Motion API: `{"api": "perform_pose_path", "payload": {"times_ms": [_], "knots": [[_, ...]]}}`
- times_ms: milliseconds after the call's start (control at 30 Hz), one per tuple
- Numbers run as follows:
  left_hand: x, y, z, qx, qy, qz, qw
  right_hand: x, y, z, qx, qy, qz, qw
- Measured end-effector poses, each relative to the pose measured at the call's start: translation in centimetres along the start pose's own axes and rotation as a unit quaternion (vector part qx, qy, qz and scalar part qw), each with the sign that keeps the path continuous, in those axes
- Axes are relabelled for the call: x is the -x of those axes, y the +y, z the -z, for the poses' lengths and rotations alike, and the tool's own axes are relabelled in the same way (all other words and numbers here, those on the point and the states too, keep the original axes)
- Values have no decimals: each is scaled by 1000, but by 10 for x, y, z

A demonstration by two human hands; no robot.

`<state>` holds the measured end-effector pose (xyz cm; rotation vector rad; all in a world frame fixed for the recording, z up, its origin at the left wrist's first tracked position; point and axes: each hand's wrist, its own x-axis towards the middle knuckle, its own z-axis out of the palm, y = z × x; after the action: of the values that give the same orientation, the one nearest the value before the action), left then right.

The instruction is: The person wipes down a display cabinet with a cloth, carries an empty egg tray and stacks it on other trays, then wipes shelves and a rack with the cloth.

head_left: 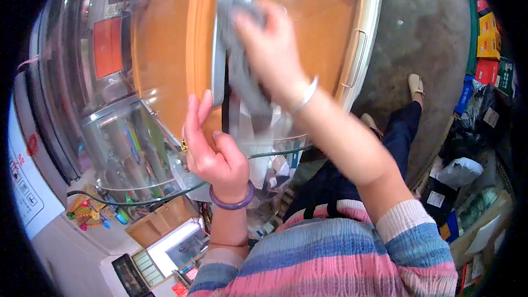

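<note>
Two hands above counter (324, 33): right hand (272, 49) curled round blurred cloth (239, 74), against panel (219, 44); left hand (217, 159) half open, grasping nothing visible, fingertips by panel's near end, likely steadying.

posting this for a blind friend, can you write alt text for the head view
A blurred right hand holds a grey cloth alongside a long silvery strip, while the left hand, with a purple bangle on its wrist, is at the strip's near end.

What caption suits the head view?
Blurred right hand holds grey cloth beside a silvery strip; left hand at its lower end.
</note>
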<state>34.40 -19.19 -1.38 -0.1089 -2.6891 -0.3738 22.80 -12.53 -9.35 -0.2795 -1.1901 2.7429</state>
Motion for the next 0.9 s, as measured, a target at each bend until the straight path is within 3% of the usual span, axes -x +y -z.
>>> {"api": "perform_pose_path", "payload": {"times_ms": [67,133,200,267,333,367,533,600,667,733,833,900], "knots": [[0,-1,0,-2,4,-11,1000,-50,-8,-3,-54,1,22,998],[0,-1,1,-6,3,-13,1000,-43,-6,1,-38,-20,14,999],[-2,-2,2,-13,4,-20,1000,8,10,-3,32,5,14,999],[-3,-4,2,-28,8,-29,999,65,13,-7,-62,-24,-29,997],[-3,-5,-1,0,23,-20,1000,88,8,-5,-57,-72,-93,991],[-3,-6,-1,15,30,-17,999,87,10,-1,5,-75,-38,996],[-5,-9,1,15,24,-46,999,2,4,-6,-107,-7,-28,994],[-4,-9,3,17,21,-48,998,-5,7,-7,-89,1,-3,996],[-5,-9,3,15,17,-45,999,36,19,-8,-45,2,35,998],[-4,-10,4,30,11,-46,998,82,19,-10,-100,-27,-48,994],[0,-11,6,77,-1,-41,996,96,23,-12,-91,-26,-69,993],[0,-8,10,93,12,-31,995,98,23,-8,17,-53,30,998]]}}
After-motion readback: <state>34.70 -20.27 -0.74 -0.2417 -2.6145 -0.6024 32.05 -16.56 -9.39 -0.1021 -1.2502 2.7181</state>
